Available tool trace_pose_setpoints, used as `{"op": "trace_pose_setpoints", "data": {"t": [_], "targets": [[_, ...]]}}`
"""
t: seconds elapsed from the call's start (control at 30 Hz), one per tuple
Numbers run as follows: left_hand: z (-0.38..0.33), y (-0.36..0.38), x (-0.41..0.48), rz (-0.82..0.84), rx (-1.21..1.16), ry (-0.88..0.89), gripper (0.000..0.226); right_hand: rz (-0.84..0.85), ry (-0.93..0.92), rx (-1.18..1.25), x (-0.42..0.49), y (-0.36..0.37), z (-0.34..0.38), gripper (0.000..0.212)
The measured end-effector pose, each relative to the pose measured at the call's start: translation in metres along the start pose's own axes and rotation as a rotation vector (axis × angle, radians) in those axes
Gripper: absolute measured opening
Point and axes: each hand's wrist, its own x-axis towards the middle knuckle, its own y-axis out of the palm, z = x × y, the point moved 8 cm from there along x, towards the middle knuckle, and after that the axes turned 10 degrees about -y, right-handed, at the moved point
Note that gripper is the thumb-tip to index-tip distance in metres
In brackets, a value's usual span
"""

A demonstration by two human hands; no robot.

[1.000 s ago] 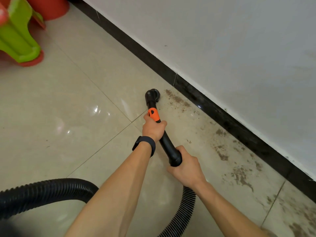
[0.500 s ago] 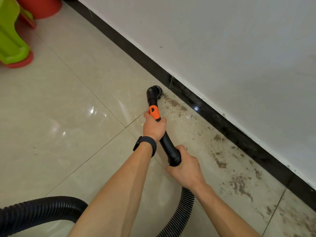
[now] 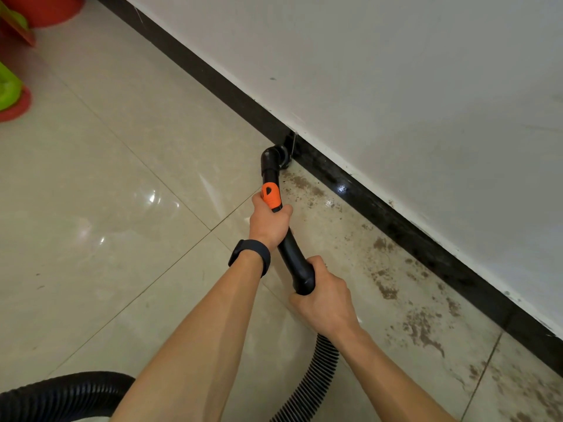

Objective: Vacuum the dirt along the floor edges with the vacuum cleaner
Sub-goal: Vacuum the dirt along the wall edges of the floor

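A black vacuum wand (image 3: 292,254) with an orange slider (image 3: 271,194) points away from me. Its round nozzle (image 3: 275,158) touches the floor right at the black skirting (image 3: 396,220). My left hand (image 3: 268,222), a dark band on its wrist, grips the wand just below the orange part. My right hand (image 3: 323,300) grips the wand's rear end, where the ribbed black hose (image 3: 310,385) joins. Brown dirt patches (image 3: 420,327) lie on the beige tiles along the skirting, from the nozzle to the right edge of the view.
The hose (image 3: 67,391) loops round across the bottom left. A green and red plastic object (image 3: 12,92) and a red tub (image 3: 45,9) stand at the far left. The white wall (image 3: 396,86) fills the upper right.
The nozzle has slid forward and to the right, from out on the tile up to the skirting. Both hands went with it, keeping their grips.
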Motion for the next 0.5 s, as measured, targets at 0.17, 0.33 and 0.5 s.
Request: {"op": "trace_pose_setpoints", "data": {"t": [0.17,0.33,0.5], "targets": [[-0.009,0.003,0.000,0.007,0.032,0.017,0.051,0.010,0.017,0.042,0.005,-0.003,-0.002,0.042],[-0.014,-0.013,-0.001,-0.016,0.063,0.011,0.046,0.048,-0.008,0.104,0.011,-0.001,0.011,0.042],[0.002,-0.041,-0.008,-0.041,0.086,-0.010,0.045,0.103,-0.044,0.128,-0.005,0.015,0.028,0.042]]}}
